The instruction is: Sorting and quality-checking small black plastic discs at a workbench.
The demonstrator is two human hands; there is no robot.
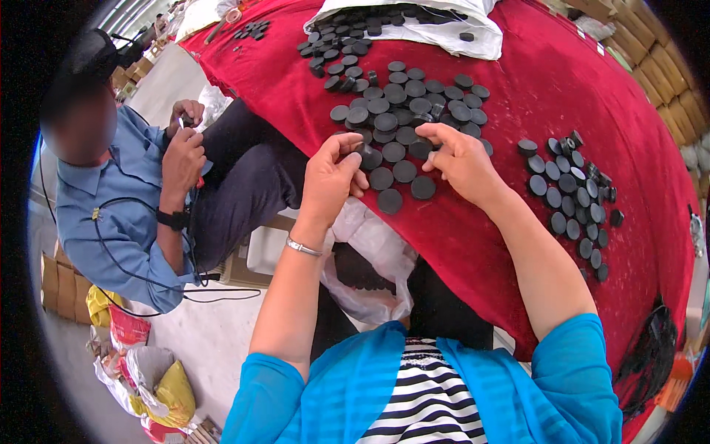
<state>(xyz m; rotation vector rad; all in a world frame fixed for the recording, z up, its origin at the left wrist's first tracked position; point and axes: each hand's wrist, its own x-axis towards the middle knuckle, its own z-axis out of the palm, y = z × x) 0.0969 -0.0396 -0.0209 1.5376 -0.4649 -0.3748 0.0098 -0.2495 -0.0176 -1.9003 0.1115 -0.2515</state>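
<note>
Many small round black discs [395, 93] lie in a loose pile on the red cloth in front of me. At the near left edge of this pile, my left hand [336, 172] is closed, with a black disc [366, 154] at its thumb and fingertips. Across from it, my right hand [460, 159] curls its thumb and index finger about another black disc [420, 149]; its other fingers are folded and partly hidden. Nearer to me, several discs [390, 201] lie flat between the two hands, close to the cloth's edge.
A second group of discs [568, 183] lies on the right of the red cloth [510, 274]. At the back, a white sack [473, 46] lies open with discs spilling out. A plastic bag [373, 240] hangs below the table edge. On the left sits a co-worker [122, 192] handling a small item.
</note>
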